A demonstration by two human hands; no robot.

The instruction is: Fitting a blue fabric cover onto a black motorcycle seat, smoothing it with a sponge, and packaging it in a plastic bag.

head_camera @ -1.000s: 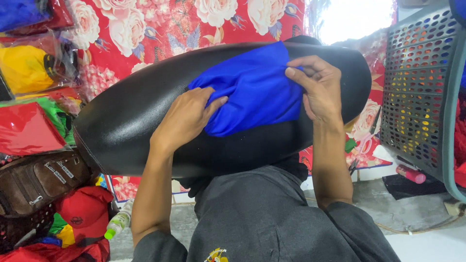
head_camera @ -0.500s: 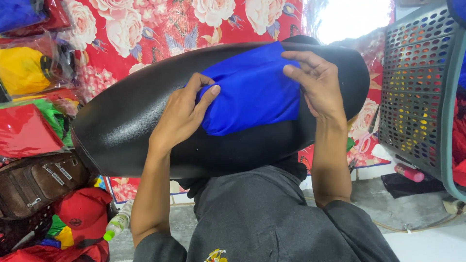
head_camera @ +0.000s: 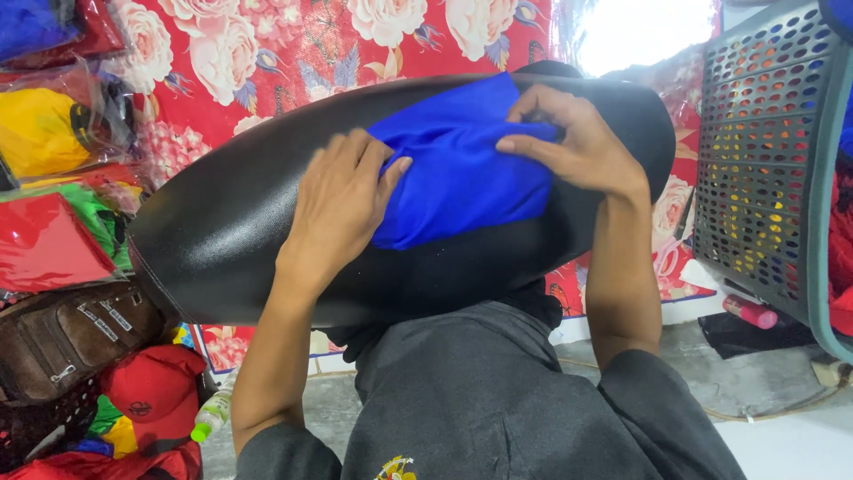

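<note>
head | my left hand (head_camera: 342, 200) slid closer, flat on blue cloth (head_camera: 462, 169) | right hand (head_camera: 577, 147) keeps pinching its fold | cloth tighter on black cushion (head_camera: 222, 240)

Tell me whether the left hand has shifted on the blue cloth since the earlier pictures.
Yes. The left hand has slid right along the black cushion, further onto the blue cloth's edge. The right hand grips the cloth's far side.
</note>
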